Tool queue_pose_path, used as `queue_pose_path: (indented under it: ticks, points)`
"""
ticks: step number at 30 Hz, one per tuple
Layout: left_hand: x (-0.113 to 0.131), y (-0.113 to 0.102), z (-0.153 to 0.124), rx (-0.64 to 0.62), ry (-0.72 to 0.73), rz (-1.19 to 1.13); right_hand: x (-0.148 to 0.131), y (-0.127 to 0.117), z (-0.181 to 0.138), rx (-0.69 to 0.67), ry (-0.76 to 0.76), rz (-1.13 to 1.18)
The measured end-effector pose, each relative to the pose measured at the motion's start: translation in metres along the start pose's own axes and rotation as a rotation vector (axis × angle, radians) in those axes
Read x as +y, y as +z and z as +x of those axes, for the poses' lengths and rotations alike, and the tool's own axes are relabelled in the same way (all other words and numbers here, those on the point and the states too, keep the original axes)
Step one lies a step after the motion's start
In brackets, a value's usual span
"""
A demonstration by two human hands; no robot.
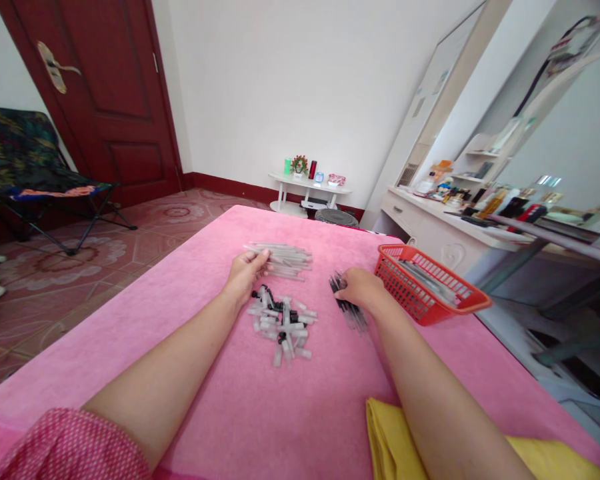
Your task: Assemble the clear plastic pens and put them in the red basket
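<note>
My left hand (249,272) is closed at the left ends of a row of clear pen barrels (290,259) lying on the pink cloth. Thumb and fingers pinch there; how many barrels they hold I cannot tell. My right hand (364,288) bends over a bunch of thin dark pen refills (350,312), its fingertips closed around their upper part, slightly blurred. Between the hands and nearer to me lies a loose heap of pen caps (283,327), frosted clear with black pieces among them.
Right of my right hand stands a red plastic basket (410,293) with thin pen-like pieces (430,283) inside. A folded yellow cloth (393,437) lies under my right forearm. The pink-covered table (220,413) ends beside a cluttered dresser (445,223). A folding chair (45,170) stands left.
</note>
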State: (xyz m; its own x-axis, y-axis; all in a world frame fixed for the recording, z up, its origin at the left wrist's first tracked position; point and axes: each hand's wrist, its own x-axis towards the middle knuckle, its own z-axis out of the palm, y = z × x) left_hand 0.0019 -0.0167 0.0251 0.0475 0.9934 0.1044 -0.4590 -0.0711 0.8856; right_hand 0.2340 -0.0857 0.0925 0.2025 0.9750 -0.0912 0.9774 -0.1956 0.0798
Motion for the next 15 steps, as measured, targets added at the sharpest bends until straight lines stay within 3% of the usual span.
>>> queue_pose_path:
  ticks: [8,15]
  points:
    - [0.0,-0.001,0.0,0.007,-0.004,0.0,-0.012,-0.001,-0.009,0.003,-0.061,-0.066]
    - [-0.003,-0.002,0.002,-0.001,-0.002,-0.005,-0.017,-0.003,-0.011,0.01,-0.027,-0.079]
